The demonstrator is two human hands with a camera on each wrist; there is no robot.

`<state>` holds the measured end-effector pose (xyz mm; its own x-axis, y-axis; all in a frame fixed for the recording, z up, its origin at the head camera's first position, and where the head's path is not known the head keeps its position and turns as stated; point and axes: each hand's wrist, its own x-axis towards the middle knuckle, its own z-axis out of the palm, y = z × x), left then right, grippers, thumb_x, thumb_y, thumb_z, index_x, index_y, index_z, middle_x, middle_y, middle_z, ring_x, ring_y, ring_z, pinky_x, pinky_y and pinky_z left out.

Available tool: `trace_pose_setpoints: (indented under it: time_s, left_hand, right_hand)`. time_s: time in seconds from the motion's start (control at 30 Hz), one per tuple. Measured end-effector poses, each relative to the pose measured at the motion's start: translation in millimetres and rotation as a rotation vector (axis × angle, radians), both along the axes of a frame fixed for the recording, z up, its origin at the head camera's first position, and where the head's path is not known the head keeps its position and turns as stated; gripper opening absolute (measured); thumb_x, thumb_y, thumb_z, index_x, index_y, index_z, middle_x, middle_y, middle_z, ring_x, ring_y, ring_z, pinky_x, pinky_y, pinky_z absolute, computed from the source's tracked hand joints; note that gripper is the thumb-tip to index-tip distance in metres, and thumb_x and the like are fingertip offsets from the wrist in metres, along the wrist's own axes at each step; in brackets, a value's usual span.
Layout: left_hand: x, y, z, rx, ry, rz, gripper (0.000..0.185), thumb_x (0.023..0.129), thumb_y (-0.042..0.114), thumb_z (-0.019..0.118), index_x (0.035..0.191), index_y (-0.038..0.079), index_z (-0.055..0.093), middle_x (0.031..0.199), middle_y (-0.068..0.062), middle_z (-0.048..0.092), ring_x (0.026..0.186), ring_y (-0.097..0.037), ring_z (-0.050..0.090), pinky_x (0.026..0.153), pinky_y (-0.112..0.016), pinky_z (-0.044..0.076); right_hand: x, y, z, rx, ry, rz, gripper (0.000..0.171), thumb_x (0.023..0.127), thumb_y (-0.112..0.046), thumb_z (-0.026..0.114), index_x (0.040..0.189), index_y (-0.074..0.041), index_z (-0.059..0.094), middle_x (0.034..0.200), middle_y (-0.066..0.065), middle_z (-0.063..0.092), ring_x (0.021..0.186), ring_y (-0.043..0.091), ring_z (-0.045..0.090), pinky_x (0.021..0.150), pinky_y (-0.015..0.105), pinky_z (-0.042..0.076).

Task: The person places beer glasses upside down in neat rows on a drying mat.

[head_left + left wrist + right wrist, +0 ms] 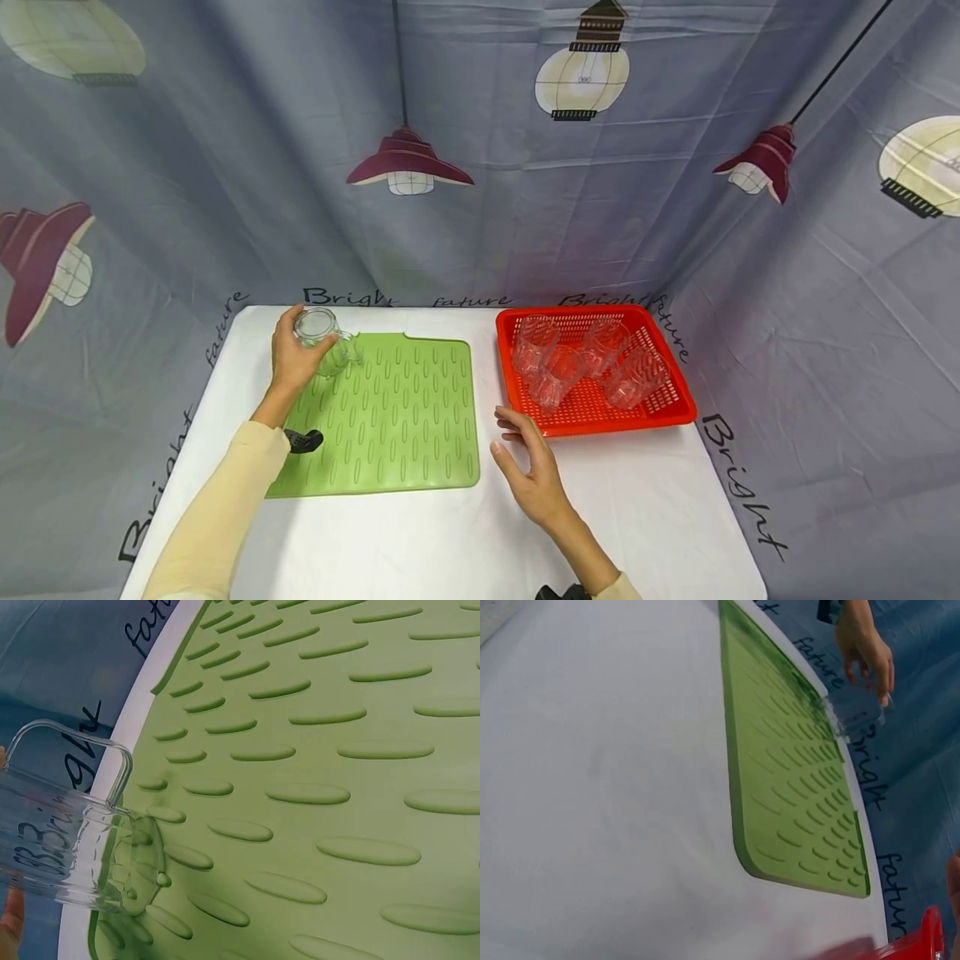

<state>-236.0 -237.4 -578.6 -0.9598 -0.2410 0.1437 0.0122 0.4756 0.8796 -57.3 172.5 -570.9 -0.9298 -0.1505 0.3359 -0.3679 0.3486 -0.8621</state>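
My left hand (296,357) grips a clear glass mug (324,339) just over the far left corner of the green ridged mat (390,417). In the left wrist view the clear glass mug (67,832) shows its handle, close above the green ridged mat (315,765). The right wrist view catches my left hand (866,646) with the clear glass mug (855,724) at the mat's far edge. My right hand (528,467) hovers open over the white table (637,508), between the mat and the red basket (678,408), holding nothing.
The red perforated basket holds several clear glasses (555,375) lying in it at the back right. A printed grey cloth backdrop (480,167) rises behind and beside the table. A black wrist strap (303,439) sits on my left forearm.
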Motion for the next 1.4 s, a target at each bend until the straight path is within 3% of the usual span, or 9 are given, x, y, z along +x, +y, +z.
trace_pose_setpoints:
  time_s: [0.33, 0.5, 0.7, 1.03, 1.27, 1.4]
  left_hand:
    - [9.1, -2, -2.0, 0.054, 0.008, -0.017, 0.090, 0.095, 0.015, 0.083, 0.167, 0.004, 0.030, 0.167, -0.026, 0.039, 0.155, -0.044, 0.037, 0.127, -0.062, 0.037]
    - [19.8, -5, -7.4, 0.084, 0.013, -0.014, 0.088, 0.095, 0.011, 0.082, 0.166, 0.002, 0.030, 0.166, -0.028, 0.038, 0.154, -0.047, 0.036, 0.125, -0.065, 0.038]
    - [35.4, -9, -18.5, 0.101, -0.013, -0.022, 0.088, 0.096, 0.013, 0.080, 0.167, 0.004, 0.028, 0.168, -0.027, 0.037, 0.156, -0.048, 0.034, 0.127, -0.067, 0.036]
    - [69.3, 4, -29.5, 0.133, -0.021, -0.020, 0.088, 0.096, 0.010, 0.080, 0.166, 0.000, 0.028, 0.167, -0.028, 0.037, 0.156, -0.048, 0.035, 0.125, -0.065, 0.039]
    - [108.0, 23, -42.1, 0.184, -0.043, -0.044, 0.088, 0.096, 0.010, 0.081, 0.167, 0.003, 0.029, 0.167, -0.026, 0.040, 0.154, -0.047, 0.038, 0.122, -0.064, 0.041]
    - [125.7, 35, -43.4, 0.207, -0.058, -0.068, 0.089, 0.095, 0.009, 0.082, 0.167, 0.008, 0.031, 0.166, -0.022, 0.042, 0.154, -0.042, 0.039, 0.122, -0.061, 0.041]
  right_hand:
    - [1.4, 0, -0.7, -0.002, -0.012, -0.007, 0.052, 0.105, -0.006, 0.068, 0.154, -0.015, 0.054, 0.147, 0.007, 0.064, 0.133, 0.009, 0.060, 0.109, 0.038, 0.058]
    - [1.9, -1, -1.5, -0.010, -0.010, -0.002, 0.053, 0.105, -0.007, 0.068, 0.154, -0.019, 0.054, 0.147, 0.008, 0.064, 0.133, 0.009, 0.060, 0.109, 0.038, 0.058]
    - [2.4, -1, -4.4, -0.016, -0.007, -0.009, 0.051, 0.105, -0.007, 0.067, 0.154, -0.011, 0.054, 0.147, 0.008, 0.064, 0.133, 0.008, 0.060, 0.110, 0.033, 0.058]
    - [1.2, 1, -5.0, -0.006, -0.031, -0.017, 0.052, 0.105, -0.008, 0.068, 0.154, -0.016, 0.053, 0.148, 0.007, 0.064, 0.134, 0.013, 0.061, 0.111, 0.032, 0.057]
    - [-1.5, 6, -3.6, -0.011, -0.011, -0.035, 0.054, 0.105, -0.008, 0.068, 0.156, -0.015, 0.053, 0.150, 0.007, 0.062, 0.135, 0.022, 0.060, 0.113, 0.022, 0.052]
    - [-5.1, 12, -2.3, 0.000, -0.016, -0.056, 0.054, 0.105, -0.009, 0.069, 0.156, -0.013, 0.053, 0.152, 0.006, 0.061, 0.136, 0.022, 0.059, 0.116, 0.019, 0.049]
